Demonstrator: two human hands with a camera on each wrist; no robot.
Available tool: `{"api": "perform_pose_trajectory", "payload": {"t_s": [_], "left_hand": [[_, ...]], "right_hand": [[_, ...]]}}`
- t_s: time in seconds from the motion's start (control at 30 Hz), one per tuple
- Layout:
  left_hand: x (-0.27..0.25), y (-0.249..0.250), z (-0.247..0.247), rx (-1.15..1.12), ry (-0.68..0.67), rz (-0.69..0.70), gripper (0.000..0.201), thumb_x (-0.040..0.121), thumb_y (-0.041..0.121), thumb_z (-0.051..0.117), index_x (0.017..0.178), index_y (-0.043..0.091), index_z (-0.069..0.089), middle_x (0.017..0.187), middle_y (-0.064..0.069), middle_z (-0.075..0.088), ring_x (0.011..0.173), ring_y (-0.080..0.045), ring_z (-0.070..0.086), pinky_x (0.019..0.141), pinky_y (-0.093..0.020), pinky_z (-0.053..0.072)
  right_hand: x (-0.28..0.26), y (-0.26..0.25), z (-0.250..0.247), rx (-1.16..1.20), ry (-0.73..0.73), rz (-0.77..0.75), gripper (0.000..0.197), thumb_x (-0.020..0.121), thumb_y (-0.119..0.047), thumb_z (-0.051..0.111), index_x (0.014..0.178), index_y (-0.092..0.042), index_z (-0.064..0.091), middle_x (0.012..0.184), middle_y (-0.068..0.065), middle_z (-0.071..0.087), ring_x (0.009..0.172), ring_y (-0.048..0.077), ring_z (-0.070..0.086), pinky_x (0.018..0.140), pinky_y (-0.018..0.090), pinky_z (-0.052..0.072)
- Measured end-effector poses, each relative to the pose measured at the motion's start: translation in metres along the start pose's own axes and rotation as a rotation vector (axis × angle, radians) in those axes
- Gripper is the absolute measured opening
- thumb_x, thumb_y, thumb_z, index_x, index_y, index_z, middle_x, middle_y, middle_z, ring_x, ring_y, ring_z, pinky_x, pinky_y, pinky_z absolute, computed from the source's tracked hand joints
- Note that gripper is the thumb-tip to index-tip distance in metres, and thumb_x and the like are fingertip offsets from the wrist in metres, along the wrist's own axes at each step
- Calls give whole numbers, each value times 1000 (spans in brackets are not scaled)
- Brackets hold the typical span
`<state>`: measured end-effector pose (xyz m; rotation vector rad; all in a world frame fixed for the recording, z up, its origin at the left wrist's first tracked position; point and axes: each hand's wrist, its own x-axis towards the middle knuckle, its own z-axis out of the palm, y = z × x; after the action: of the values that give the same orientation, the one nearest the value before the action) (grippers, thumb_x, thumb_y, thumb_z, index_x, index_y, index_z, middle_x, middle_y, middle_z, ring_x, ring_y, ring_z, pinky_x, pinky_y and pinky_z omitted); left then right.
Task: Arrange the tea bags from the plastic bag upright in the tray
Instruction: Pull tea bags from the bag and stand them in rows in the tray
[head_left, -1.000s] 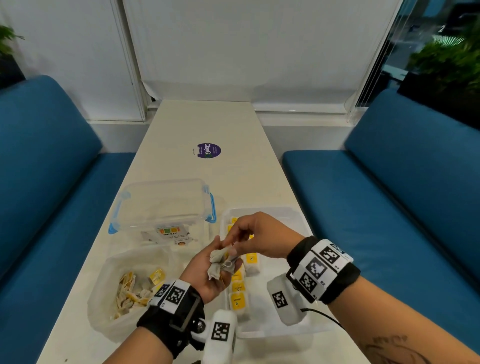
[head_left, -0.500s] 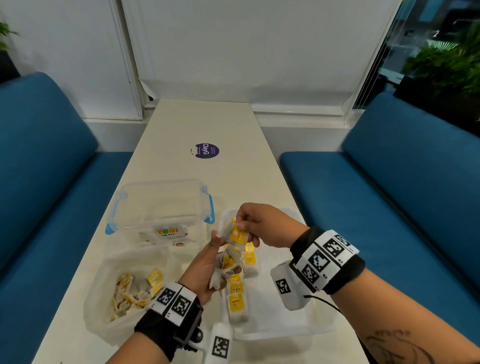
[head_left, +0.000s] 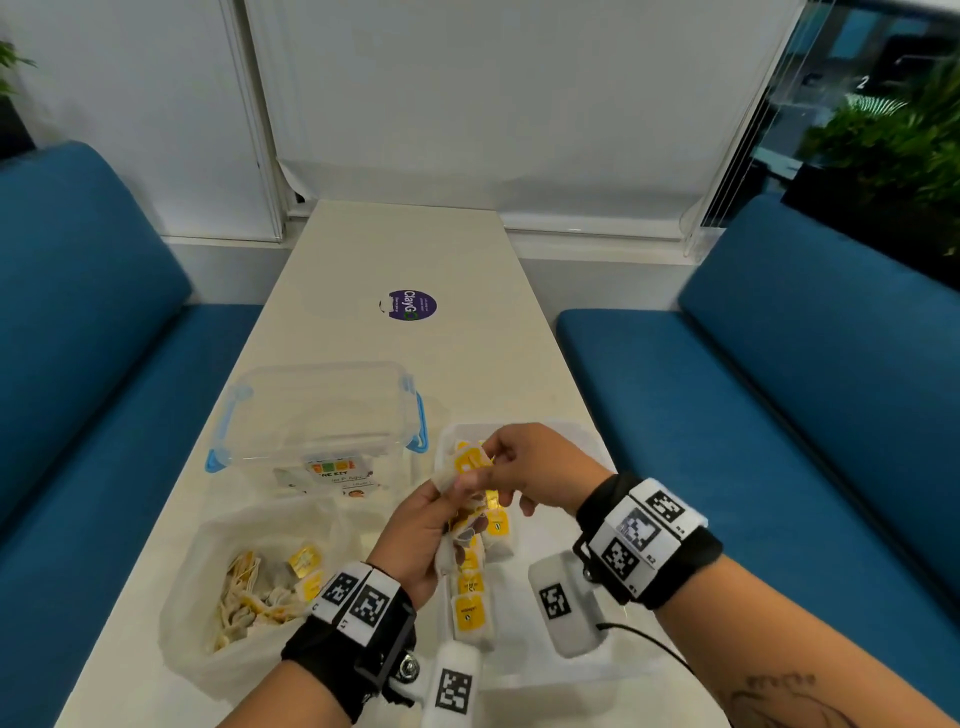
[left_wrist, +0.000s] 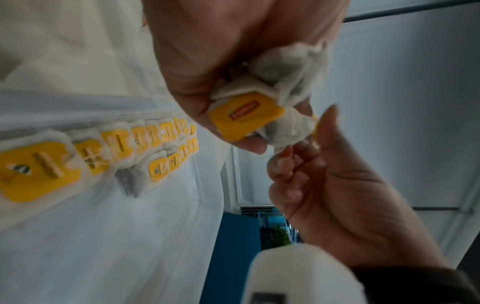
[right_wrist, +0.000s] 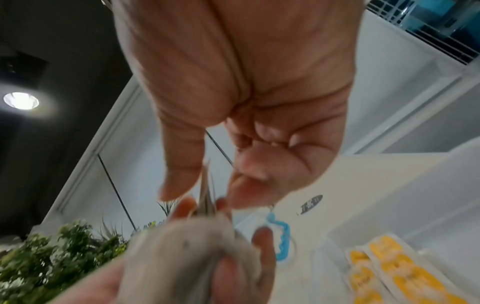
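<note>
Over the near left part of the white tray (head_left: 519, 649), my left hand (head_left: 441, 493) grips a small bunch of tea bags (head_left: 462, 540). My right hand (head_left: 491, 457) pinches one tea bag by its yellow tag (head_left: 467, 460), just above that bunch. The left wrist view shows the tagged bag (left_wrist: 245, 117) under the right thumb, with my left fingers (left_wrist: 291, 160) on its lower end. The right wrist view shows a grey tea bag (right_wrist: 182, 246) in my left hand. Rows of upright tea bags (head_left: 470, 613) stand along the tray's left side. The plastic bag (head_left: 208, 571) holds more loose tea bags (head_left: 254, 592).
A clear lidded container with blue clips (head_left: 317, 410) sits behind the plastic bag, left of the tray. A round purple sticker (head_left: 408, 305) lies further up the narrow table. Blue benches (head_left: 779, 389) run along both sides.
My right hand has drawn a yellow-tagged tea bag up out of the bunch in my left hand. Both hands have risen slightly and stayed close together.
</note>
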<state>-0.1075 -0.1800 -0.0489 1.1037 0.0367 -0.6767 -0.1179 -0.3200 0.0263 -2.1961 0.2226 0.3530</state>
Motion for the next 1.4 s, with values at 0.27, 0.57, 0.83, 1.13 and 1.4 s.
{"api": "perform_pose_trajectory", "payload": {"t_s": [0.27, 0.57, 0.83, 1.13, 1.4], "left_hand": [[4, -7, -5, -70, 6, -154, 38, 97, 39, 38, 94, 14, 67, 73, -1, 65, 53, -12, 62, 34, -13, 30], [1, -7, -3, 251, -15, 102, 16, 90, 27, 55, 92, 16, 66, 85, -4, 62, 76, -19, 58, 51, -15, 45], [-1, -4, 5, 263, 18, 186, 28, 87, 6, 60, 60, 10, 51, 48, 6, 52, 43, -8, 48, 40, -17, 40], [0, -1, -5, 355, 113, 240, 8, 84, 9, 64, 81, 15, 68, 85, -1, 68, 72, -11, 61, 59, -18, 47], [0, -2, -6, 336, 115, 210, 16, 81, 13, 69, 95, 20, 68, 110, -9, 65, 90, -19, 65, 79, -31, 52]], "right_hand": [[0, 3, 4, 268, 299, -47, 22, 92, -20, 57, 71, -15, 54, 59, 3, 55, 48, 13, 46, 40, 17, 33], [-9, -17, -26, -667, -58, -104, 23, 94, -21, 52, 102, -5, 67, 94, 7, 64, 81, 15, 50, 70, 24, 37], [-7, -2, -15, -199, 57, -133, 21, 84, -20, 69, 92, -1, 71, 60, -9, 54, 48, 0, 49, 43, 5, 34], [-6, 37, -7, 517, 108, 34, 12, 91, -19, 59, 79, -17, 63, 76, -2, 62, 66, 9, 54, 50, 21, 35], [-6, 44, -3, 553, 109, -30, 9, 87, -19, 63, 81, -17, 69, 77, -4, 61, 73, 9, 51, 61, 23, 39]]}}
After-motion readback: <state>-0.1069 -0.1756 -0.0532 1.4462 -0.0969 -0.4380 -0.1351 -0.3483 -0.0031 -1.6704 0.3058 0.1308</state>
